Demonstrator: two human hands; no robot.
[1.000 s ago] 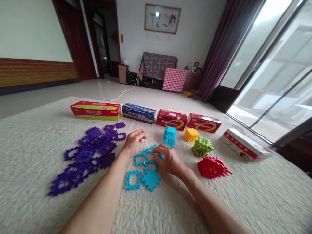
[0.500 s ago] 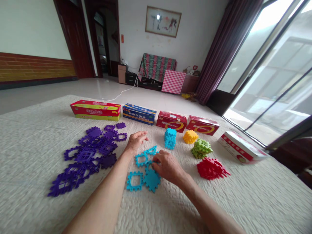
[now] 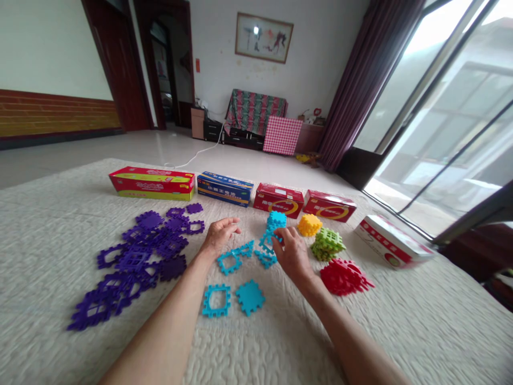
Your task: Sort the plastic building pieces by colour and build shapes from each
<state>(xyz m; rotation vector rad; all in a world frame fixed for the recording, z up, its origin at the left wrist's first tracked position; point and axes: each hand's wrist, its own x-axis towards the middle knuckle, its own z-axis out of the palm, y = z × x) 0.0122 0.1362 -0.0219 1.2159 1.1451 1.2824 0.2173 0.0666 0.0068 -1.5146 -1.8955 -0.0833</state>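
My right hand (image 3: 294,254) pinches a light blue interlocking puzzle piece (image 3: 265,243) just in front of a stack of light blue pieces (image 3: 276,218). Below it on the mat lies a small light blue piece (image 3: 265,260). My left hand (image 3: 218,235) hovers with fingers loosely apart and nothing in them. Nearer my body are a linked pair of light blue pieces (image 3: 228,271), a square light blue frame (image 3: 206,302) and a solid toothed light blue tile (image 3: 250,297). Purple pieces (image 3: 173,267) spread over the left side.
Stacks of yellow (image 3: 310,225), green (image 3: 328,244) and red pieces (image 3: 344,278) stand to the right. Along the back are a red-and-green box (image 3: 152,183), a blue box (image 3: 225,189) and two red boxes (image 3: 278,200). A white-and-red box (image 3: 395,240) lies far right.
My right hand has lifted a light blue piece from beside the solid tile and carried it forward to the light blue stack. My left hand has barely moved; the view has shifted slightly.
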